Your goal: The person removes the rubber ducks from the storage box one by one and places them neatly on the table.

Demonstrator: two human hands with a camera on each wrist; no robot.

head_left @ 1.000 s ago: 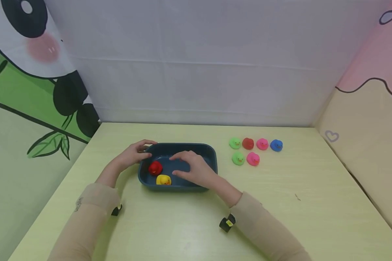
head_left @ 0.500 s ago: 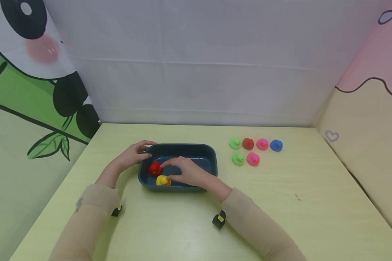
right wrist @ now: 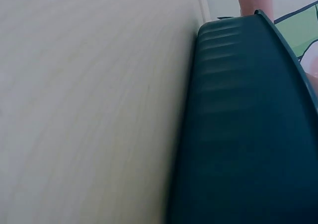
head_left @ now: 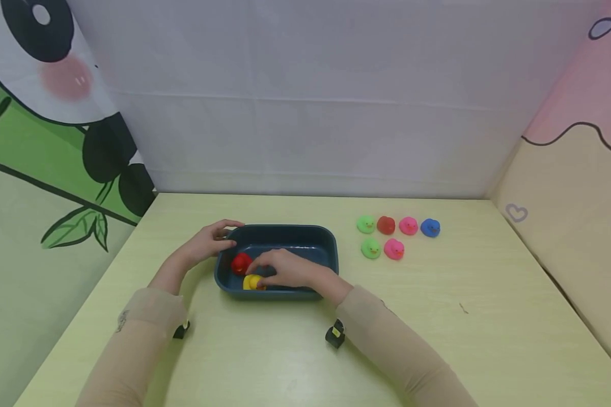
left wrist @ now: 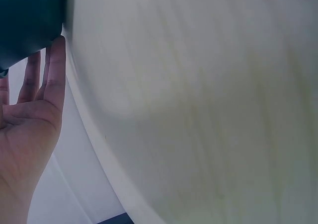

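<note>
Inside a dark blue rectangular tray [head_left: 305, 234] lie a red rubber duck [head_left: 241, 263] and a yellow rubber duck [head_left: 252, 282]. My right hand [head_left: 287, 268] reaches over the near side, its thumb and index finger pinching the yellow duck; the other fingers are mostly hidden. At the tray's left end my left hand [head_left: 203, 244] holds the rim, thumb over the edge and fingers along the outside. Its long fingers [left wrist: 57, 70] show against the outer wall in the left wrist view. The right wrist view has the tray's outer wall [right wrist: 248, 124] and no right hand.
Right of the tray, two rows of rubber ducks stand on the pale wooden table [head_left: 489, 339]: green [head_left: 366, 224], red [head_left: 386, 225], pink [head_left: 408, 225] and blue [head_left: 430, 228] behind, green [head_left: 371, 248] and pink [head_left: 394, 249] in front. A white cloth [head_left: 305, 113] hangs behind.
My right hand has moved left and down within the tray, from above its middle to the yellow duck, and its thumb and index finger have closed in. The left hand stays put.
</note>
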